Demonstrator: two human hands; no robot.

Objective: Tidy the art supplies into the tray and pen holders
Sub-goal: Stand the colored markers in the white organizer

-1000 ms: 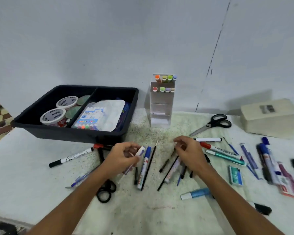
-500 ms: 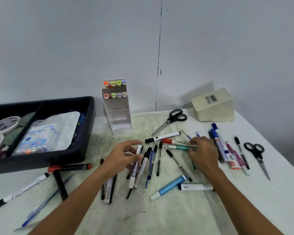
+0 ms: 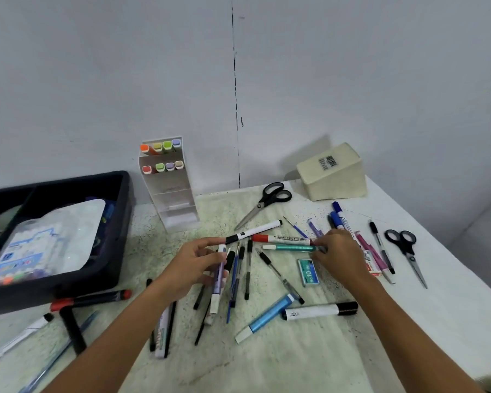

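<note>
Noted my left hand (image 3: 194,266) curled round a small bunch of pens and markers (image 3: 223,268) lying on the pale green speckled mat (image 3: 281,358), fingers wrapped over their upper ends. My right hand (image 3: 339,256) pinched the tail of the teal-barrelled marker (image 3: 289,247), which lay just below the red-capped white marker (image 3: 281,238) and near the black-capped white marker (image 3: 253,231). Loose stock lay all round: a light blue metallic marker (image 3: 267,317), a white marker with a black cap (image 3: 321,310), a small teal lead box (image 3: 308,272), two pairs of black-handled scissors (image 3: 267,201), (image 3: 406,252). The white tiered pen holder (image 3: 169,188), top two tiers filled with coloured caps, stood at the wall beside the black plastic tray (image 3: 68,242); the lower tiers looked free. My judgement: the step was gathering. Best to drag the teal marker toward the left-hand bunch, line up the ends, squeeze firmly so thin pens do not slip out, then carry the lot to the holder tips down. A cream wedge-shaped box (image 3: 335,171) sat at the back.
</note>
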